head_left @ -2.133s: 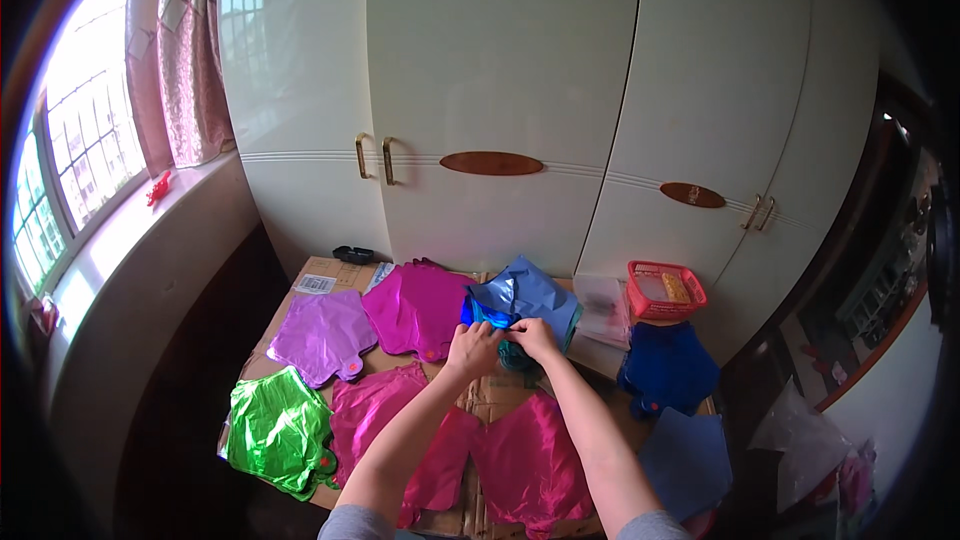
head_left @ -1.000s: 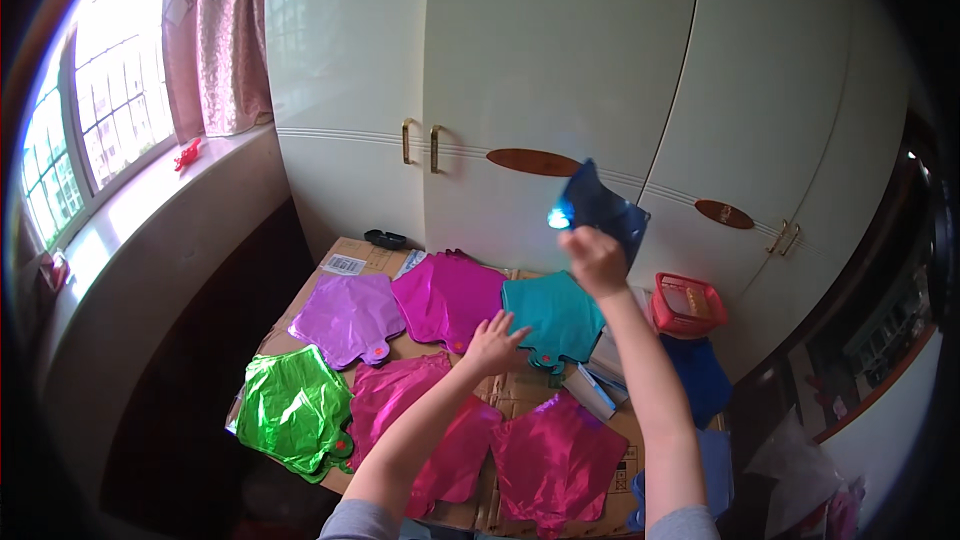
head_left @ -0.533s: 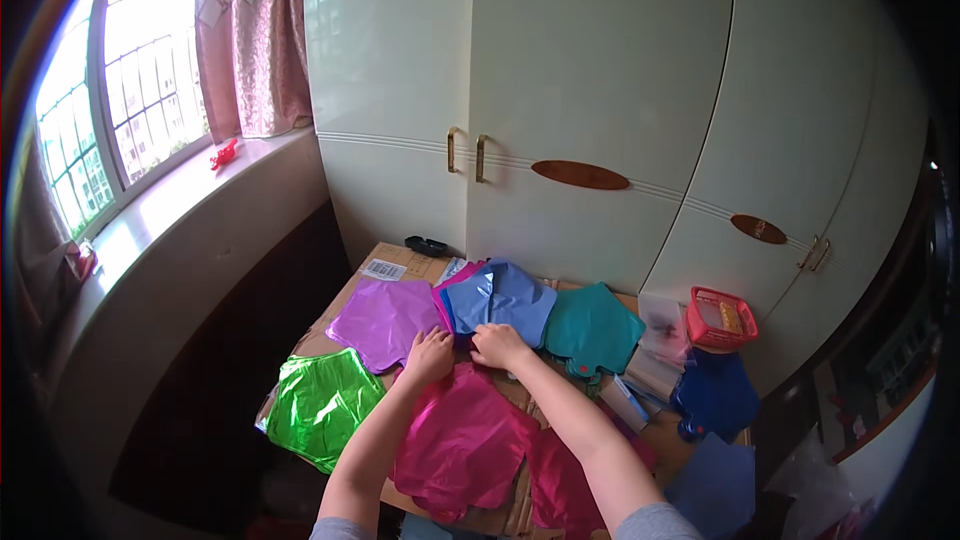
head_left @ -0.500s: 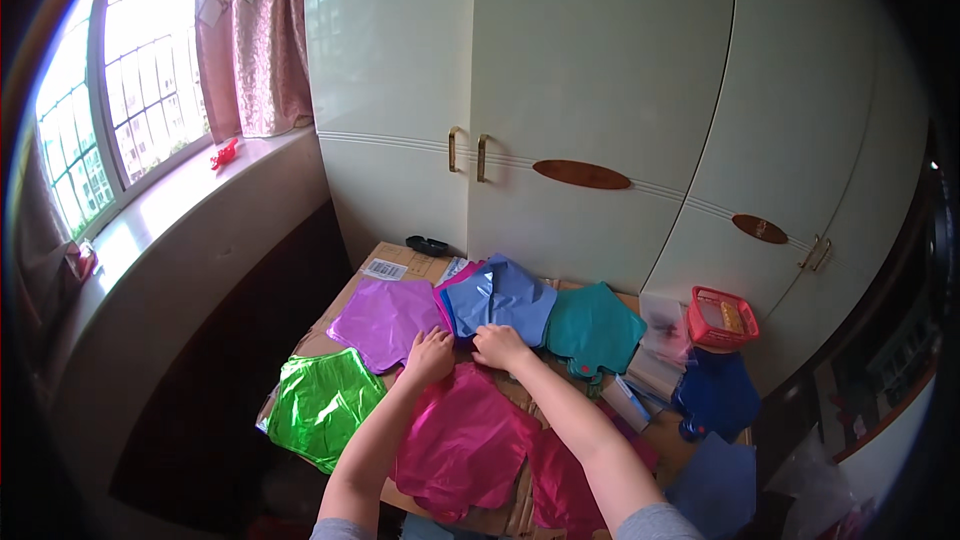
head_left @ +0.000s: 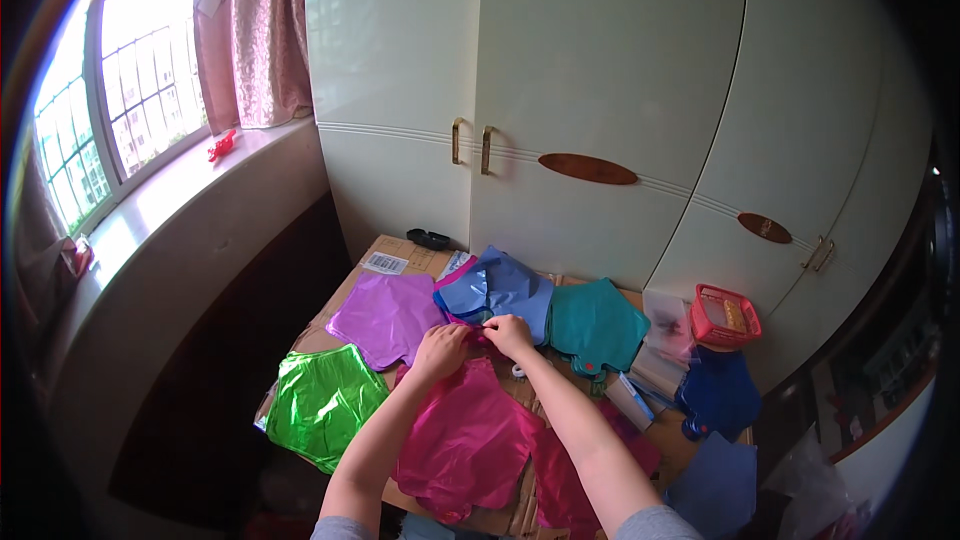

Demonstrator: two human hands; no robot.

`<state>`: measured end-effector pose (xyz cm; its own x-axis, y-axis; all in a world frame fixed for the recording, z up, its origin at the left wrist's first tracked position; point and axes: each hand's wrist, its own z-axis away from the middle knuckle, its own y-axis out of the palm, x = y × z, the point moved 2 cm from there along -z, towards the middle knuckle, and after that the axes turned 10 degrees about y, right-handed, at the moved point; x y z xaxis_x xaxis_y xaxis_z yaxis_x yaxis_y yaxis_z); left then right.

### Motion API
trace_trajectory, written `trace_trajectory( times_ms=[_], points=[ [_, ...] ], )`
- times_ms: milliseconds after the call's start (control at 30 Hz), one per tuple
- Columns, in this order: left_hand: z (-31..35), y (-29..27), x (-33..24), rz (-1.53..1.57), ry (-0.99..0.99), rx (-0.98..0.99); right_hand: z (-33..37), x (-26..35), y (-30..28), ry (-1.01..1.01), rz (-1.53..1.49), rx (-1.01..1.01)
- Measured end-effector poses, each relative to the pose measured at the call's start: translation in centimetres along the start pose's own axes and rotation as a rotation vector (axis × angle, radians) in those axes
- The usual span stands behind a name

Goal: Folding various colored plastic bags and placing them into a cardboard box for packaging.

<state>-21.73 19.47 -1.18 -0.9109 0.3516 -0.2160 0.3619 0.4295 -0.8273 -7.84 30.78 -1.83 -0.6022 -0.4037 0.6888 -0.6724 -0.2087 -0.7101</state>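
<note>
My left hand (head_left: 444,348) and my right hand (head_left: 511,335) meet at the middle of the cardboard-covered table, fingers closed in pinches. Between them runs the upper end of a magenta foil piece (head_left: 466,445), which looks like a flat, uninflated star-shaped balloon. Just beyond my fingers lies a blue foil piece (head_left: 505,285) over darker blue and magenta ones. A purple foil stack (head_left: 388,315) is left of my left hand, and a teal one (head_left: 598,325) is right of my right hand. Beside my right wrist a small white ring (head_left: 518,371) shows.
Green foil (head_left: 327,405) lies at the left edge, dark blue foil (head_left: 718,392) at the right. A red basket (head_left: 726,316), a small box (head_left: 628,400) and a black object (head_left: 428,239) rest on the table. White cabinet doors (head_left: 600,60) rise behind; a window sill (head_left: 180,190) is left.
My hands have moved slightly apart, and magenta foil now shows between my fingers. The white ring has come into sight by my right wrist. The view has shifted a little.
</note>
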Motion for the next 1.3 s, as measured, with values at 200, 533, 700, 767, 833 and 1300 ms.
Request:
trace_trajectory(
  times_ms=[200, 533, 700, 767, 833, 1300],
  points=[
    [-1.0, 1.5, 0.6, -0.006, -0.057, 0.147, -0.8, -1.2, 0.0, 0.091, -0.119, 0.038],
    [-1.4, -0.4, -1.9, -0.171, -0.047, 0.135, -0.3, -0.6, -0.1, 0.065, -0.080, -0.007],
    [-1.7, -0.7, -2.0, -0.265, 0.014, 0.096, -0.5, -0.8, 0.0, 0.099, -0.146, 0.019],
    [-1.8, -1.3, -2.5, -0.321, 0.002, 0.116, -0.7, -1.4, -0.1, 0.134, -0.179, 0.019],
    [-1.6, -1.7, -2.5, -0.364, 0.001, 0.139, -0.6, -1.0, -0.5, 0.129, -0.193, 0.055],
    [-0.6, 2.8, 1.2, -0.224, -0.021, 0.331, -5.6, -4.5, -3.3, 0.223, -0.613, -0.302]
  ],
)
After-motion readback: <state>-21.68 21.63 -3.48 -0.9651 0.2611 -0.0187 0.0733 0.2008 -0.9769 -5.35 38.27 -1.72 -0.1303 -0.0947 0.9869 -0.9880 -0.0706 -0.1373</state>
